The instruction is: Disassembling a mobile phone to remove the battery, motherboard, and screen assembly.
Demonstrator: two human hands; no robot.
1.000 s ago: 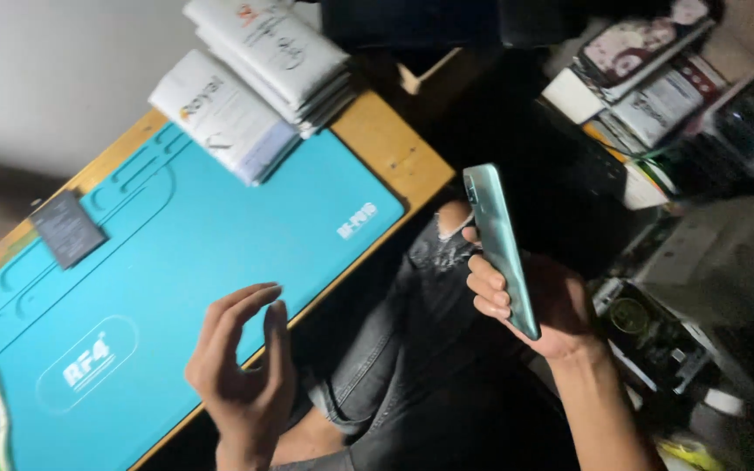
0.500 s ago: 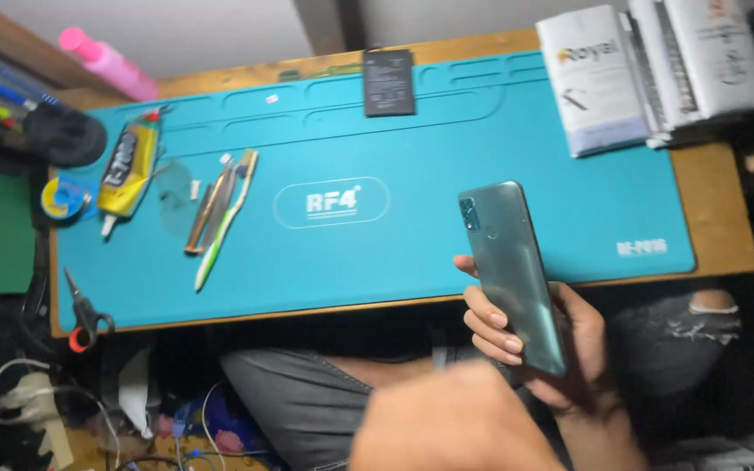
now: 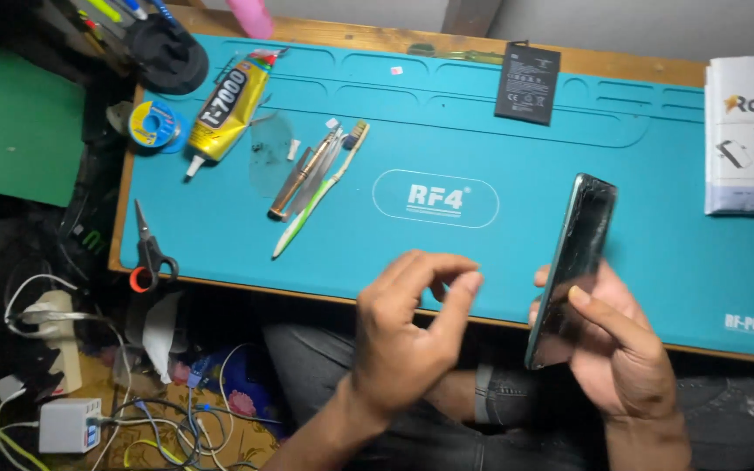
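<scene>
- work mat (image 3: 517,148): broad teal silicone sheet with moulded trays and grooves along its far edge and a white oval mark at its centre; it covers most of a wooden table (image 3: 377,39), whose pale edge shows beyond and in front of the mat.
- room: dim; the floor left of the mat holds tangled cables (image 3: 176,419) and a white power adapter (image 3: 67,425); a green board (image 3: 10,122) lies off the mat's left edge.
- white box (image 3: 748,131): glossy cardboard, on the mat's right end.
- right hand (image 3: 621,349): at the mat's near edge, right of the oval mark, closed around the phone, thumb laid across its glass, fingers behind.
- phone (image 3: 573,266): slim, dark green rim, black glossy cracked screen; held on edge and tilted over the mat's near right part.
- left hand (image 3: 403,336): just in front of the mat's near edge, below the oval mark; half curled, thumb and forefinger nearly meeting, holding nothing that can be seen.
- glue tube (image 3: 224,109): yellow, soft-walled, long nozzle, lying slantwise at the mat's far left corner.
- battery (image 3: 527,83): flat black rectangle on the mat's far edge.
- toothbrush (image 3: 320,192): green and white plastic, lying left of the oval mark beside a metal tool (image 3: 294,179).
- scissors (image 3: 150,249): steel blades, red and black handles, on the mat's left edge.
- solder spool (image 3: 152,124): small blue reel just off the mat's far left corner.
</scene>
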